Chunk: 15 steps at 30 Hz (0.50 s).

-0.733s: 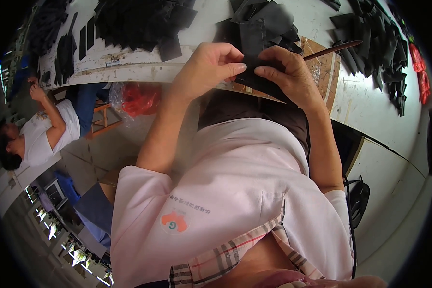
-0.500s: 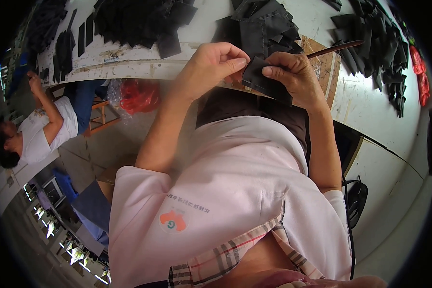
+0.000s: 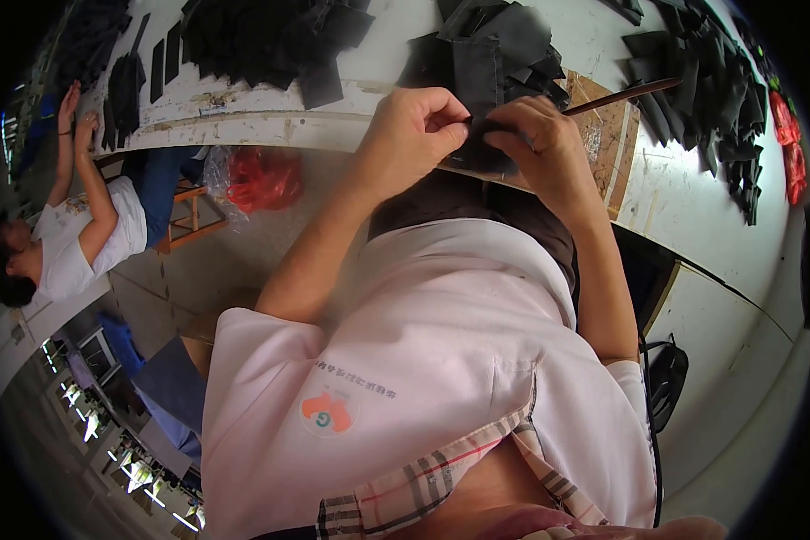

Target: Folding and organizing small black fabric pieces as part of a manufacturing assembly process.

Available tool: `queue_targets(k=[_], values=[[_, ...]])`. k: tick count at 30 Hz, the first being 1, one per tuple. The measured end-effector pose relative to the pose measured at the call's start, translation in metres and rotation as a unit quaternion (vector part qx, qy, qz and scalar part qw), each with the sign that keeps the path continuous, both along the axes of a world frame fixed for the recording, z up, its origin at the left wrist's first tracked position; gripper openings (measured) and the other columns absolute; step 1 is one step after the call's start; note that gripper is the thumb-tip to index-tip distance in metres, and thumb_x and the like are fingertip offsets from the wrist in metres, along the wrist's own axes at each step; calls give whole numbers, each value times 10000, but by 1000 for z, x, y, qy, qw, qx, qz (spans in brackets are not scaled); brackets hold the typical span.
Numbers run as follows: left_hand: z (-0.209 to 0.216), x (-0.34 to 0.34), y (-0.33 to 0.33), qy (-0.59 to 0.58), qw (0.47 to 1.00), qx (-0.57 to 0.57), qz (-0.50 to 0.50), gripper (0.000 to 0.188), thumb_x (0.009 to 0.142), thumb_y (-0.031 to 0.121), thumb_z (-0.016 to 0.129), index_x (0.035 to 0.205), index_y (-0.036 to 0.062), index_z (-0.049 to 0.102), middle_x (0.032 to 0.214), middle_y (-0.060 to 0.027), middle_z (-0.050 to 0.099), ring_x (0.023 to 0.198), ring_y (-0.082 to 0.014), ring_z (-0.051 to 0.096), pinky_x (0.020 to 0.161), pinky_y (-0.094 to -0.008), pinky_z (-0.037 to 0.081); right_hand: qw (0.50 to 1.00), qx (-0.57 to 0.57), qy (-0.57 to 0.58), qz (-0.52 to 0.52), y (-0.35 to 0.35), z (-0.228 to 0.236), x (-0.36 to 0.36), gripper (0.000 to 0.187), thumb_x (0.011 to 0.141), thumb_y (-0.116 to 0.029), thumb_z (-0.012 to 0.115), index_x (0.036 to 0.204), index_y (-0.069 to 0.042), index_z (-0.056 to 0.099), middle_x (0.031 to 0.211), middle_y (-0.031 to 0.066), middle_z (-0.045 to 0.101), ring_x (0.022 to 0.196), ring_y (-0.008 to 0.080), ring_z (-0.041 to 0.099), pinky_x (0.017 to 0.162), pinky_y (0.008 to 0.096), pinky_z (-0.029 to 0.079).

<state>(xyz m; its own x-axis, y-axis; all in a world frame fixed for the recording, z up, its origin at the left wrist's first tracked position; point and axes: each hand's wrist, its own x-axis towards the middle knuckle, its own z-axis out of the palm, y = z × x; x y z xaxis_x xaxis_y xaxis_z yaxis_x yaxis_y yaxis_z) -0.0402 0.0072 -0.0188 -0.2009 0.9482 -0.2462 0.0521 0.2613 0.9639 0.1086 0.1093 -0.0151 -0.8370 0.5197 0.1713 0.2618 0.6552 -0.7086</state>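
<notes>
Both my hands are together at the table's near edge, over a small black fabric piece [image 3: 477, 155]. My left hand [image 3: 416, 137] is closed in a pinch, with a dark bit of the cloth showing at its fingertips. Closed on the same piece from the other side is my right hand [image 3: 546, 148], its fingers bent down and partly hiding the cloth. Just beyond them lies a heap of black fabric pieces [image 3: 513, 40]. A thin dark brown stick-like tool [image 3: 625, 94] juts out beside my right hand; whether that hand touches it cannot be seen.
A worn brown board [image 3: 603, 139] lies on the white table [image 3: 684, 184] at right. More black cloth piles [image 3: 261, 40] stand far left and far right [image 3: 693, 81]. A person [image 3: 81, 225] sits at left, near a red plastic bag [image 3: 265, 178]. A black bag [image 3: 668, 382] is at lower right.
My right hand has tilted over, its fingers now pointing down, and the cloth has shifted lower between the hands. My left hand moved slightly right. The person at left has raised a hand.
</notes>
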Motion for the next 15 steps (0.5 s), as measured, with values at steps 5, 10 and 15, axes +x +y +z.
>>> queue_targets(k=[5,10,15], values=[[8,32,-10,-27,970,115,214,33,762,-7,561,794,-7,555,645,15,552,551,-32,496,471,-169,398,980,60,145,-122,-25,27,-4,211,672,-145,675,775,9,573,734,78,558,710,203,519,614,300,421],[16,47,-7,193,942,174,213,71,705,-51,555,752,-3,531,624,-74,563,535,-117,544,463,-241,416,979,-118,109,-123,-28,23,-4,47,719,-28,617,745,4,594,658,46,533,534,114,475,515,216,385],[7,48,-6,249,894,208,308,86,699,-67,536,751,-2,512,606,-103,548,506,-190,553,463,-277,426,989,76,83,-98,-36,9,-13,75,692,10,606,759,2,573,684,82,521,535,169,494,494,254,401]])
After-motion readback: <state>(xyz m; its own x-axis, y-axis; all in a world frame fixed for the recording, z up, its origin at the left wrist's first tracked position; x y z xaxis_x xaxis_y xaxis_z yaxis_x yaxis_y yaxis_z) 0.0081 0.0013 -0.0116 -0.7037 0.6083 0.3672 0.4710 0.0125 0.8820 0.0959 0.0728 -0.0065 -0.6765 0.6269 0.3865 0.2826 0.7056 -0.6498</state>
